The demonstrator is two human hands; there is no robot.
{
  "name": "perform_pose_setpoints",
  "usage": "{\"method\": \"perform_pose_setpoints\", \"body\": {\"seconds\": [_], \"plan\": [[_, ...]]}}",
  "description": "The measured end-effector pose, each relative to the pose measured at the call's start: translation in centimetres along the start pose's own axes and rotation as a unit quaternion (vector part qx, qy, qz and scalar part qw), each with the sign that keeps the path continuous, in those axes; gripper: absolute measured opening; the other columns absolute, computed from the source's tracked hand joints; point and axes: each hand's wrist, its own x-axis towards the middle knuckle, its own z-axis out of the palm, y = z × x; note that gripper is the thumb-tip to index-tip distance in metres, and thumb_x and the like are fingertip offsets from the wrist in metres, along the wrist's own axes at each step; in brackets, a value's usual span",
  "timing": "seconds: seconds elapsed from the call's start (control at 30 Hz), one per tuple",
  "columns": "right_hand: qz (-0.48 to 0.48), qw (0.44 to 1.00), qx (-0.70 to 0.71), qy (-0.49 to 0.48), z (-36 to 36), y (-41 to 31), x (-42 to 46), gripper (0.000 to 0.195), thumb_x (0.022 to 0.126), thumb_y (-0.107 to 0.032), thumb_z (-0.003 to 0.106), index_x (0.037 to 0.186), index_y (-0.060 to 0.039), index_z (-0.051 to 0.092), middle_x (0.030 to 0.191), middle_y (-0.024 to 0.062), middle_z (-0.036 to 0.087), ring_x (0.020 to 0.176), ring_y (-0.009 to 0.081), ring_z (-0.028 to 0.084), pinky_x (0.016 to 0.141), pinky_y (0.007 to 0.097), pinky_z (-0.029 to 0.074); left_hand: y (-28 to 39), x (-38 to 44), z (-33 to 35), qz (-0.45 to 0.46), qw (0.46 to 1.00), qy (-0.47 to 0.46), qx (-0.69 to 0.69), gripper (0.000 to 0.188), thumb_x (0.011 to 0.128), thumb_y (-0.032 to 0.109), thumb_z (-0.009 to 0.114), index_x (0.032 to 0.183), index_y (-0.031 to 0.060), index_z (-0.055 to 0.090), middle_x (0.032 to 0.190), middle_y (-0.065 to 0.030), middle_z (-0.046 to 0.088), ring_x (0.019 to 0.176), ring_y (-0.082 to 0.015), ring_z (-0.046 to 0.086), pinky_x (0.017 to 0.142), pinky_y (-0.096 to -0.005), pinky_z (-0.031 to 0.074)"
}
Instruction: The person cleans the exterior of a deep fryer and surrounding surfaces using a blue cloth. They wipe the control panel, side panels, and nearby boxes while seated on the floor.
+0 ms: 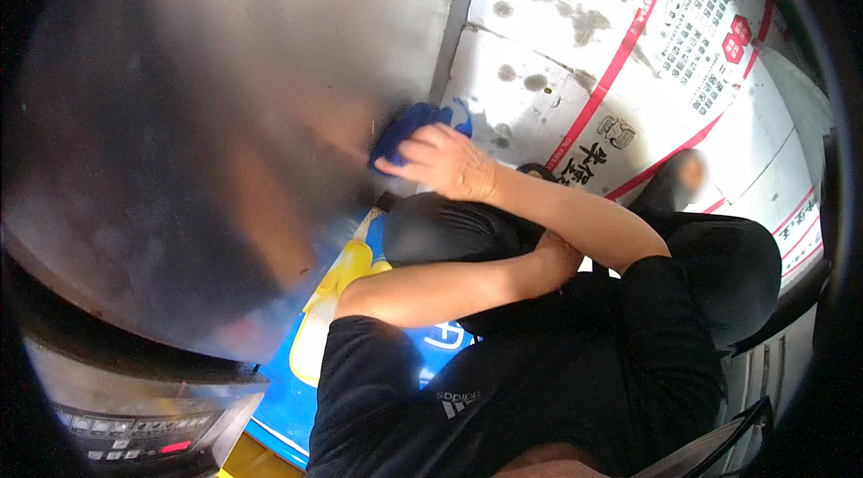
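Note:
My right hand reaches across to the upper left, its fingers curled over a bunched blue cloth. The cloth is against the edge of a large, shiny metal panel, which shows a blurred reflection of an arm. My left hand is tucked beneath my right forearm near my lap; its fingers are mostly hidden, and I cannot tell whether it holds anything. My forearms cross above my bent knees in black trousers.
Flattened white cardboard with red stripes, printing and dark stains covers the floor ahead. A blue and yellow printed sheet lies at the left. A control panel with buttons is at the lower left.

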Motion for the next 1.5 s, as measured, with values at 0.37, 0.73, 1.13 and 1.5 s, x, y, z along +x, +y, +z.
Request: {"method": "perform_pose_setpoints", "body": {"seconds": [0.37, 0.73, 1.13, 1.5], "plan": [[-0.011, 0.999, 0.025, -0.023, 1.3, 0.8, -1.1, 0.05, 0.082, -0.01, 0.049, 0.132, -0.0164, 0.052, 0.105, 0.0039, 0.054, 0.09, 0.0218, 0.051, 0.081, 0.0334, 0.047, 0.2, -0.6, -1.6, -0.012, 0.998, -0.043, -0.047, 0.048, 0.098, 0.021, 0.038, 0.143, 0.0062, 0.038, 0.148, -0.015, 0.035, 0.135, -0.034, 0.033, 0.111, -0.0507, 0.022], [0.118, 0.946, 0.147, 0.263, -5.4, -2.8, 6.3, 0.06, 0.074, 0.001, 0.06, 0.132, -0.0048, 0.048, 0.105, 0.021, 0.056, 0.106, 0.0418, 0.05, 0.096, 0.0461, 0.04, -0.5, -0.6, 4.2, 0.049, 0.957, 0.182, 0.22, 0.044, 0.097, 0.023, 0.046, 0.138, 0.0083, 0.044, 0.142, -0.0108, 0.041, 0.129, -0.0244, 0.041, 0.105, -0.0416, 0.034], [0.142, 0.923, 0.073, 0.35, -9.3, 4.2, 9.8, 0.048, 0.071, -0.001, 0.056, 0.118, -0.0026, 0.049, 0.12, 0.0265, 0.051, 0.115, 0.0438, 0.048, 0.101, 0.0458, 0.039, -2.5, -0.9, -3.8, 0.055, 0.962, 0.217, -0.157, 0.032, 0.09, 0.008, 0.048, 0.122, 0.0062, 0.054, 0.124, -0.0094, 0.053, 0.12, -0.0179, 0.046, 0.102, -0.0331, 0.035], [0.164, 0.929, 0.015, 0.332, -11.0, 7.7, 9.1, 0.042, 0.07, 0.002, 0.053, 0.112, -0.0001, 0.049, 0.122, 0.0255, 0.049, 0.11, 0.0434, 0.05, 0.098, 0.0471, 0.041, -2.0, -1.2, -8.2, 0.084, 0.987, 0.122, -0.062, 0.035, 0.086, 0.007, 0.053, 0.12, 0.0057, 0.058, 0.12, -0.007, 0.056, 0.118, -0.0213, 0.048, 0.098, -0.0333, 0.038]]}}
